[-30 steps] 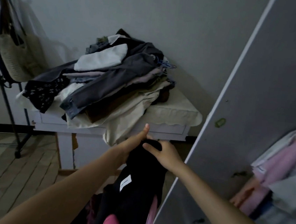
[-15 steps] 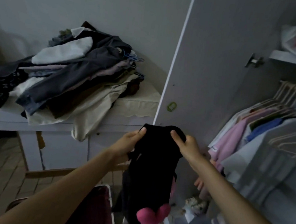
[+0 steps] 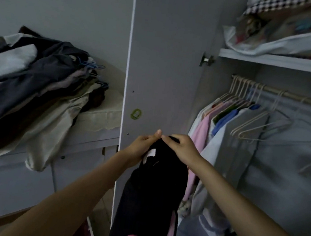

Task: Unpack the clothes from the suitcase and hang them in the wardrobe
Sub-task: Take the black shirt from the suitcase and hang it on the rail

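Hands have closed together since half a second ago: left hand (image 3: 141, 147) and right hand (image 3: 182, 149) pinch the black garment (image 3: 152, 192) at its top, its long axis hanging twelve-to-six before the wardrobe door (image 3: 166, 61), rail (image 3: 287, 94) at two o'clock.

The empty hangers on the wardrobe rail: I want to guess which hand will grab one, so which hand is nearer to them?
Right. The right hand grips the black garment below-left of the empty hangers; the left hand is further left, before the wardrobe door.
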